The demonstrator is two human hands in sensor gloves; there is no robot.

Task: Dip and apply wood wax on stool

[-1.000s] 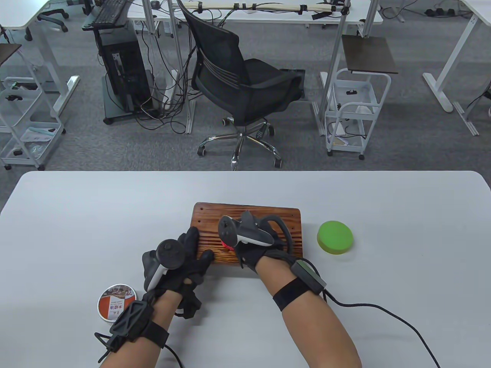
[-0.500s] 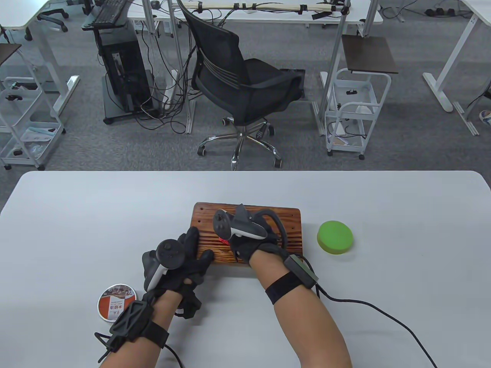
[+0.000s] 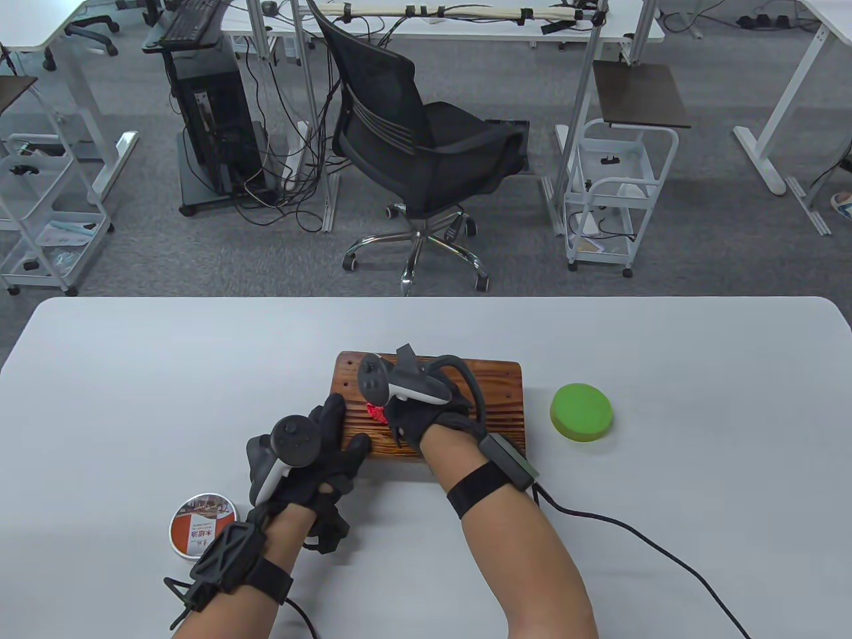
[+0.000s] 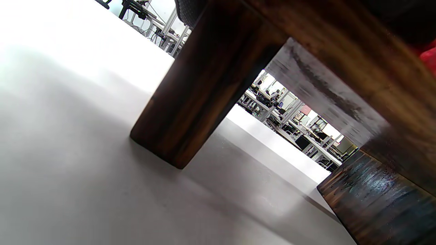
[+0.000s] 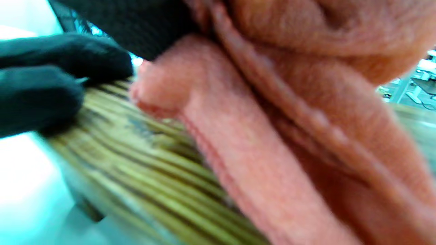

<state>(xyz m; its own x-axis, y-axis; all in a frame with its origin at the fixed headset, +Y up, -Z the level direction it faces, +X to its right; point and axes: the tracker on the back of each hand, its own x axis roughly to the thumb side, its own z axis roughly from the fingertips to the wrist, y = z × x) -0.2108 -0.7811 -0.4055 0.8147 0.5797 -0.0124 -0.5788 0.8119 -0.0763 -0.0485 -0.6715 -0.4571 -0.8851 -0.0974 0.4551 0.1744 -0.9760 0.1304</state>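
A small dark wooden stool [image 3: 496,389] stands on the table, its ribbed seat facing up. My left hand [image 3: 333,439] grips the stool's near left corner, fingers on the seat. My right hand [image 3: 406,413] holds a red cloth [image 3: 377,413] and presses it on the left part of the seat. The cloth [image 5: 272,136] fills the right wrist view, lying on the seat's ridges [image 5: 143,177], with my left hand's fingers [image 5: 51,81] beside it. The left wrist view shows a stool leg [image 4: 201,85] from below. The wax tin [image 3: 202,524] sits by my left wrist.
A green round lid [image 3: 581,411] lies on the table right of the stool. A black cable [image 3: 639,532] trails from my right wrist across the table to the bottom right. An office chair [image 3: 413,146] stands beyond the table's far edge.
My right hand has slid the red cloth to the left and slightly farther across the seat. My left hand, the stool, the tin and the lid have not moved.
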